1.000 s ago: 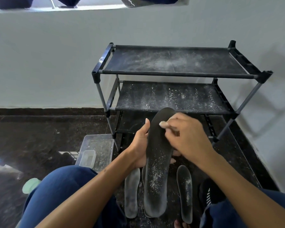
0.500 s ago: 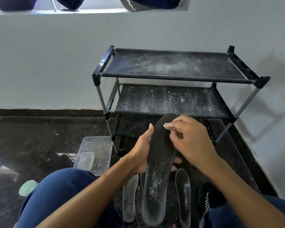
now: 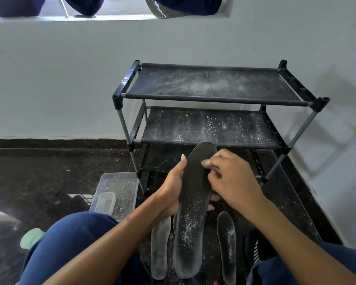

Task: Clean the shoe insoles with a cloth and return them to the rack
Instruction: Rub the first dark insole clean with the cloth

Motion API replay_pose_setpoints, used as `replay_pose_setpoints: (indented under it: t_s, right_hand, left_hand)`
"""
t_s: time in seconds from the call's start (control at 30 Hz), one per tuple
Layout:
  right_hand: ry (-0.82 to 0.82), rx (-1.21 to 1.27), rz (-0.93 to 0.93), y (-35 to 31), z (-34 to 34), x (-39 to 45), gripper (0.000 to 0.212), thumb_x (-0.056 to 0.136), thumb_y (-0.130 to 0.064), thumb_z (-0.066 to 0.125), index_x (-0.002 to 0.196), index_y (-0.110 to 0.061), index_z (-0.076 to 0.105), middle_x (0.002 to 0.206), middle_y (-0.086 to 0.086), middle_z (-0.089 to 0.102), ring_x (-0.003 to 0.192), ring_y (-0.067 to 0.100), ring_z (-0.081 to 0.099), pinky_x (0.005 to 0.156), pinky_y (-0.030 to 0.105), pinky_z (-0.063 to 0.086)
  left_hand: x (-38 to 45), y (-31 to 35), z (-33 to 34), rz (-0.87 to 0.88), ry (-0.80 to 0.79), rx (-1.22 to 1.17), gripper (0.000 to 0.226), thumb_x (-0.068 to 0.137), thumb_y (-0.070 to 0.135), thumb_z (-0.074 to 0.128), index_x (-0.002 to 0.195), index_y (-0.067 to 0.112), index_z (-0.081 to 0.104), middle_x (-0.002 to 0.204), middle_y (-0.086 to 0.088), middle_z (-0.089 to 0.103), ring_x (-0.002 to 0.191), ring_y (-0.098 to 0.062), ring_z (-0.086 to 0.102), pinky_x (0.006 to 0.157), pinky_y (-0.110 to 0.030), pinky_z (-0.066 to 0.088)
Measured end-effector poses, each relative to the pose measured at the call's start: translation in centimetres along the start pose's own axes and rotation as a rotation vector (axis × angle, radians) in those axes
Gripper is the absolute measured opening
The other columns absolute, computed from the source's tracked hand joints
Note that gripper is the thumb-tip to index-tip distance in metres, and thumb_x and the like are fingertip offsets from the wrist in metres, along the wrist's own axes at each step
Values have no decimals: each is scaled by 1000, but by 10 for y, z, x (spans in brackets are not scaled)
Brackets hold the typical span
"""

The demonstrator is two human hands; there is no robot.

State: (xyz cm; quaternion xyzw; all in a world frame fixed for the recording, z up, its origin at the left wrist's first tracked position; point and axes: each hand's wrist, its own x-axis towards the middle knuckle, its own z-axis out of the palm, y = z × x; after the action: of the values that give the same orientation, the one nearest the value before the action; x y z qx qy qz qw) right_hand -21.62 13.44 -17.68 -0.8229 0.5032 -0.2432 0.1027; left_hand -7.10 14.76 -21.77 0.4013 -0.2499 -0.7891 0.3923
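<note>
1. We are in the cleaning step: our left hand (image 3: 173,190) grips the large dark insole (image 3: 193,206) from its left edge, fingers wrapped behind it, holding it upright above the floor in front of the shoe rack (image 3: 214,99).
2. Our right hand (image 3: 232,179) has its fingers curled together against the insole's upper part; we cannot tell whether a cloth is pinched in them, since none shows.
3. The upper part of the insole looks dark and fairly clean, while white specks cover its lower half, so we judge this insole about half done.
4. The next move calls for wiping downward over the speckled lower half, with the left hand steadying the sole.
5. Two more dusty insoles lie on the floor below: a grey insole (image 3: 160,247) to the left and a narrow dark insole (image 3: 226,245) to the right, neither yet on the rack.
</note>
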Motion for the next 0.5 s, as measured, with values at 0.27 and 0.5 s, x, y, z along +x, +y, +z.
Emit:
replay_pose_setpoints:
  t_s: [0.27, 0.5]
  right_hand:
    - [129, 50, 18, 3, -1, 2, 13, 72, -7, 63, 70, -17, 70, 75, -7, 61, 69, 9, 57, 60, 25, 49]
    - [-18, -74, 198, 8, -7, 2, 10, 75, -11, 60, 70, -18, 67, 78, -5, 62, 71, 17, 61, 62, 28, 48]
  left_hand:
    - [-1, -1, 1, -16, -35, -1, 86, 90, 71, 15, 111, 5, 65, 91, -21, 69, 74, -33, 67, 71, -46, 53]
    - [-2, 1, -1, -16, -105, -15, 89, 89, 71, 16, 102, -1, 67, 86, -21, 67, 71, -32, 66, 66, -42, 55]
